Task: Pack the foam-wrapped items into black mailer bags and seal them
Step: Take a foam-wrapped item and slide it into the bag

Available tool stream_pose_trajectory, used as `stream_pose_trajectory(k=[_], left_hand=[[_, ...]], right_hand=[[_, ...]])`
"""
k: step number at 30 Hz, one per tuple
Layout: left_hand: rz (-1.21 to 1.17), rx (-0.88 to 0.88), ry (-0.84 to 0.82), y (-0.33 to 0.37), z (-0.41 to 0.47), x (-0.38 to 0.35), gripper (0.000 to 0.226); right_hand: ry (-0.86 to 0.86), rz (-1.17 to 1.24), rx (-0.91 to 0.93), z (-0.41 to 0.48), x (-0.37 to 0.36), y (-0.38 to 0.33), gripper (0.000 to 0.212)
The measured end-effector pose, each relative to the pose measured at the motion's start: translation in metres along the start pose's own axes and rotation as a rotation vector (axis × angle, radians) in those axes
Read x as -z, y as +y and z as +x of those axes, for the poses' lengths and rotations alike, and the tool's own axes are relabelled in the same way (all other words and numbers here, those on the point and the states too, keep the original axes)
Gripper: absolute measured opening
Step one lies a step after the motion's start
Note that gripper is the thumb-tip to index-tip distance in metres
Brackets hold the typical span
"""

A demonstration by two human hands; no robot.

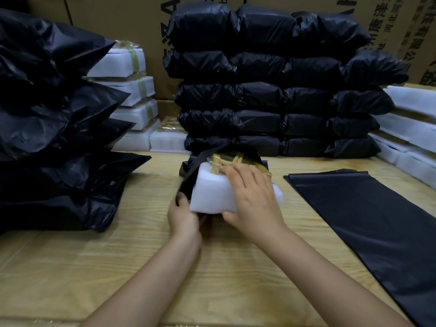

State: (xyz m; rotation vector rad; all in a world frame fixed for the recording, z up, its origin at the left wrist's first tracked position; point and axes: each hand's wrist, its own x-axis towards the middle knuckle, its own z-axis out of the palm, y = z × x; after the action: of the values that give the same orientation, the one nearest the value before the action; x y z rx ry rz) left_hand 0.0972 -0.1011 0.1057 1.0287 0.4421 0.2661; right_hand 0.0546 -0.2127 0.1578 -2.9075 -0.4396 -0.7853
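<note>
A white foam-wrapped item (212, 194), bound with yellowish tape, lies at the middle of the wooden table (141, 256), its far end inside the mouth of a black mailer bag (250, 154). My left hand (182, 214) grips the bag's near left edge beside the foam, thumb on the black plastic. My right hand (252, 199) lies on top of the foam with fingers spread and thumb curled under its near edge.
Sealed black parcels (271, 90) are stacked in rows behind, and more pile up at the left (54, 128). Foam-wrapped items stand back left (132, 86) and at the right edge (410, 128). A stack of flat black bags (368, 213) lies to the right. Cardboard boxes (118, 17) form the backdrop.
</note>
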Motion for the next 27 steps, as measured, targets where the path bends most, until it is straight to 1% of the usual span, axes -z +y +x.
stream_pose_trajectory(k=[3,7,10,12,13,14,15,16,17,18,19,20,21,22,23,24,25,26,27], left_hand=[[0.141,-0.146,0.059,0.002,0.007,0.006,0.026],[0.289,-0.316,0.007,-0.002,-0.01,0.003,0.033],[0.37,-0.393,-0.001,0.002,-0.012,0.005,0.028],[0.365,-0.438,-0.028,0.003,-0.011,0.005,0.026],[0.333,-0.438,-0.062,0.002,-0.011,0.005,0.033],[0.289,-0.404,-0.102,-0.001,-0.01,0.005,0.042],[0.222,-0.315,-0.145,-0.004,-0.01,0.005,0.051],[0.139,-0.184,-0.173,-0.005,-0.012,0.004,0.06],[0.061,-0.057,-0.182,-0.005,-0.013,0.003,0.073],[0.008,0.029,-0.182,-0.006,-0.013,0.003,0.089],[0.001,0.06,-0.181,-0.006,-0.012,0.004,0.102],[0.017,0.053,-0.18,-0.006,-0.011,0.005,0.11],[0.045,0.027,-0.189,-0.006,-0.009,0.006,0.11],[0.061,0.004,-0.206,-0.006,-0.007,0.007,0.103],[0.07,-0.005,-0.22,-0.006,-0.006,0.007,0.093],[0.07,-0.002,-0.226,-0.006,-0.004,0.008,0.085],[0.067,0.005,-0.226,-0.006,-0.002,0.008,0.078],[0.065,0.01,-0.227,-0.006,-0.001,0.009,0.074],[0.063,0.012,-0.226,-0.005,-0.001,0.009,0.07]], right_hand=[[0.003,-0.003,0.015,-0.004,-0.005,0.007,0.078],[-0.014,0.011,0.004,-0.001,-0.01,0.018,0.079],[0.028,0.051,0.014,-0.002,-0.015,0.025,0.079],[0.078,0.09,0.03,-0.002,-0.016,0.026,0.078],[0.077,0.112,0.041,-0.002,-0.015,0.025,0.078],[0.051,0.136,0.055,-0.002,-0.015,0.025,0.079],[0.0,0.163,0.071,-0.001,-0.015,0.024,0.08],[-0.068,0.205,0.091,0.001,-0.014,0.024,0.078],[-0.126,0.287,0.107,0.003,-0.011,0.025,0.07],[-0.157,0.414,0.096,0.006,-0.007,0.027,0.056],[-0.126,0.556,0.051,0.009,-0.001,0.03,0.04],[-0.017,0.687,-0.038,0.014,0.005,0.037,0.027],[0.132,0.78,-0.162,0.02,0.01,0.047,0.022],[0.242,0.819,-0.306,0.026,0.014,0.059,0.021],[0.251,0.821,-0.452,0.033,0.017,0.071,0.021],[0.152,0.82,-0.596,0.038,0.016,0.08,0.025],[-0.014,0.836,-0.733,0.041,0.011,0.089,0.032],[-0.176,0.881,-0.843,0.043,0.003,0.094,0.036],[-0.294,0.951,-0.915,0.041,-0.004,0.096,0.034]])
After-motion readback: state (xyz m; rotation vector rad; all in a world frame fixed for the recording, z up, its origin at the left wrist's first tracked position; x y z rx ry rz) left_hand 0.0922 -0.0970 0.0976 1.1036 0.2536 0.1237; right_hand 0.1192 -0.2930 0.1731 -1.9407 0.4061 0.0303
